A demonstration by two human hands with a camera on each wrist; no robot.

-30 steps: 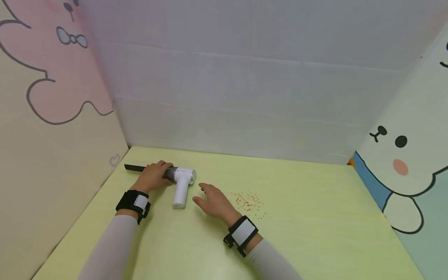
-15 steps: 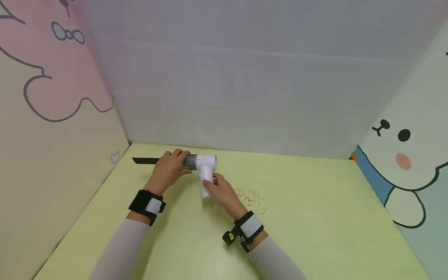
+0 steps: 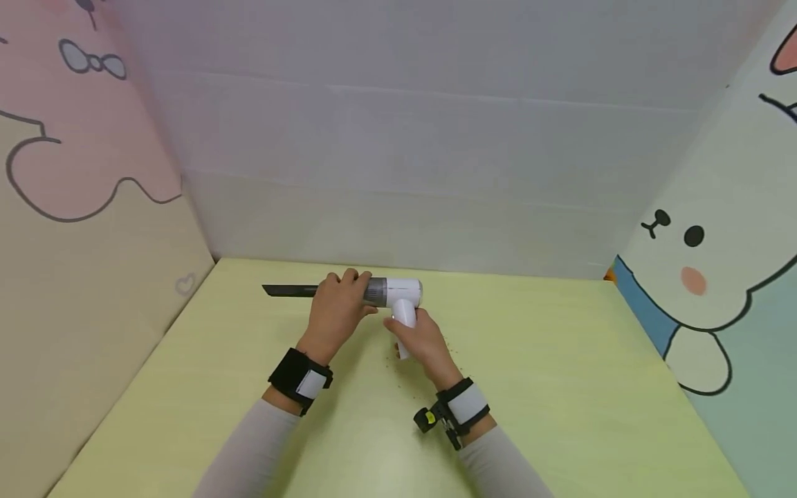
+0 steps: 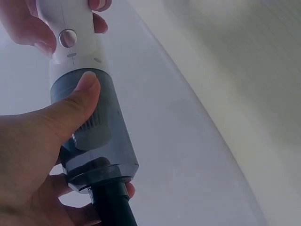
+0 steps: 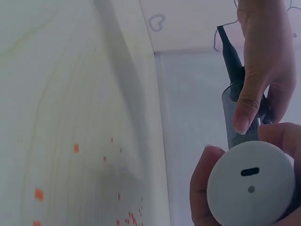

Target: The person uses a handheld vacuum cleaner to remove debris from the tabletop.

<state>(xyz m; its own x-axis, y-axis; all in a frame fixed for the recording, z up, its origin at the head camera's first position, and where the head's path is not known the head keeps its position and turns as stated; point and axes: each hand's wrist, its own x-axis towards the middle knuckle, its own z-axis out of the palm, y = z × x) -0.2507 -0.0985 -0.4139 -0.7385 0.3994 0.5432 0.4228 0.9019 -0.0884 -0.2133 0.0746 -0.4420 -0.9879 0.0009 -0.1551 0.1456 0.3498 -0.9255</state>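
Note:
A white handheld vacuum cleaner (image 3: 405, 293) is held level above the table by both hands. My left hand (image 3: 337, 311) grips its grey see-through dust cup (image 4: 120, 146), thumb along the near side. From there a flat black nozzle (image 3: 288, 290) points left. My right hand (image 3: 429, 347) is wrapped around the white handle, whose round end (image 5: 251, 188) faces the right wrist camera. A round silver button (image 4: 67, 37) shows near the right thumb in the left wrist view. Small orange bits (image 5: 39, 194) lie scattered on the table, mostly hidden behind my right hand in the head view.
The pale yellow-green table (image 3: 560, 387) meets a plain whitish back wall (image 3: 398, 152). Cartoon-printed panels stand at left (image 3: 93, 277) and right (image 3: 735, 277). Each wrist wears a black strap, the right strap (image 3: 463, 408) with a small camera mount.
My right hand has come in and taken hold of the handle. Both hands have lifted the vacuum cleaner off the table and moved it to the right, partly over the orange bits.

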